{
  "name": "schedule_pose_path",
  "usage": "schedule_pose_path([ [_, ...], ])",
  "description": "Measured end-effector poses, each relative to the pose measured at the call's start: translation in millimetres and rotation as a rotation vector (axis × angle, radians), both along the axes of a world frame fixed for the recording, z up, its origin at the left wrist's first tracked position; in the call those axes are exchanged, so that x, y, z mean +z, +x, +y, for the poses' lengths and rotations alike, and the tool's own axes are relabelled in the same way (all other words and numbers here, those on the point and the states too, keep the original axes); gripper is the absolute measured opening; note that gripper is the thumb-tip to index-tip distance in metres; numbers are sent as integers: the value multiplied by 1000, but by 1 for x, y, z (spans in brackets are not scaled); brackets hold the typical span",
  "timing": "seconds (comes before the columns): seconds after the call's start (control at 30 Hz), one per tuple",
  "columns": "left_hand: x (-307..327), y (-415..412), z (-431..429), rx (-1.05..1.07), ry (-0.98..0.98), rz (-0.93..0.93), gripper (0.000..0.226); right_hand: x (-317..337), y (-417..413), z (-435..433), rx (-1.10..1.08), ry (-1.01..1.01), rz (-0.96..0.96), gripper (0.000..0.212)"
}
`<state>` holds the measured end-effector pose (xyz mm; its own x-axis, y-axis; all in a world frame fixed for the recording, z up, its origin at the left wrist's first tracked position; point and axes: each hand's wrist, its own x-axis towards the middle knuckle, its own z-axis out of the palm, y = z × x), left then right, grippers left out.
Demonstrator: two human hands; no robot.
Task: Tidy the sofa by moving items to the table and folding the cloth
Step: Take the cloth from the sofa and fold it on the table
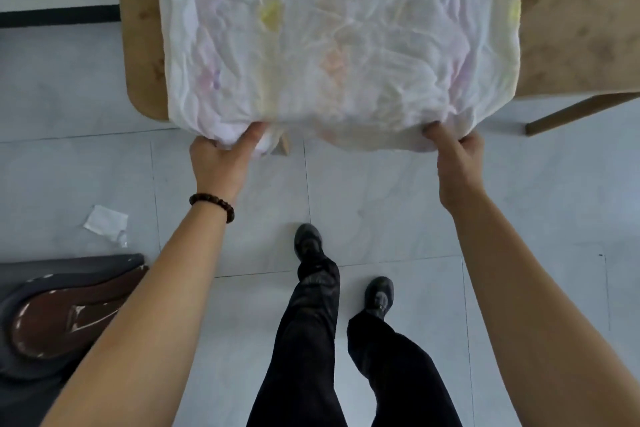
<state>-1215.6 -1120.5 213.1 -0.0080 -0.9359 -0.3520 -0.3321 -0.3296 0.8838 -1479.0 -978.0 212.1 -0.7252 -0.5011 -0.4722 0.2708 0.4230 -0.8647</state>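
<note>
1. The gray tile floor (381,191) lies under everything.
2. The brown table (571,28) stands at the top.
3. The white cloth (329,45) lies spread on the table, and its near edge hangs off.
4. A dark sofa arm (52,315) shows at the bottom left.
5. The left grip (221,163) is curled tight on the cloth's near edge.
6. The right grip (457,163) pinches that same edge.
7. A white paper scrap (104,222) lies on the floor.

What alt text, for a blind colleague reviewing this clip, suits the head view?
The left hand and the right hand grip the near edge of a crumpled white cloth spread over a wooden table. The person stands on a pale tiled floor; a paper scrap lies at left.
</note>
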Motion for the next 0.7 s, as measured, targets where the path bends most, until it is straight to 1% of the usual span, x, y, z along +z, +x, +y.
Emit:
schedule_pose_path([
  [0.03, -1, 2, 7, -5, 24, -9, 18, -4, 0, 6, 12, 18, 16, 20],
  [0.07, -2, 6, 16, -3, 58, -19, 16, -7, 1, 13, 21, 42, 22, 18],
  [0.13, -1, 17, 38, 20, 146, -3, 20, -11, 5, 35, 49, 98, -8, 34],
  [0.17, 2, 22, 51, 31, 189, 28, 29, -10, 7, 48, 59, 129, -29, 39],
  [0.2, 7, 26, 63, 43, 223, 54, 38, -8, 9, 61, 67, 159, -42, 41],
  [0.23, 13, 30, 74, 56, 241, 67, 42, -3, 11, 73, 78, 179, -50, 40],
  [0.33, 34, 41, 102, 96, 257, 39, 35, 19, 9, 99, 106, 162, -122, 39],
  [0.43, 69, 49, 123, 161, 272, 168, 43, 57, 4, 117, 185, 80, -218, 36],
  [0.5, 101, 50, 135, 181, 265, 247, 37, 89, 2, 126, 218, 83, -234, 25],
  [0.6, 156, 49, 151, 170, 247, 278, 25, 147, 0, 137, 180, 41, -245, 12],
  [0.7, 200, 50, 160, 196, 251, 323, 24, 201, -8, 149, 99, -37, -226, 13],
])
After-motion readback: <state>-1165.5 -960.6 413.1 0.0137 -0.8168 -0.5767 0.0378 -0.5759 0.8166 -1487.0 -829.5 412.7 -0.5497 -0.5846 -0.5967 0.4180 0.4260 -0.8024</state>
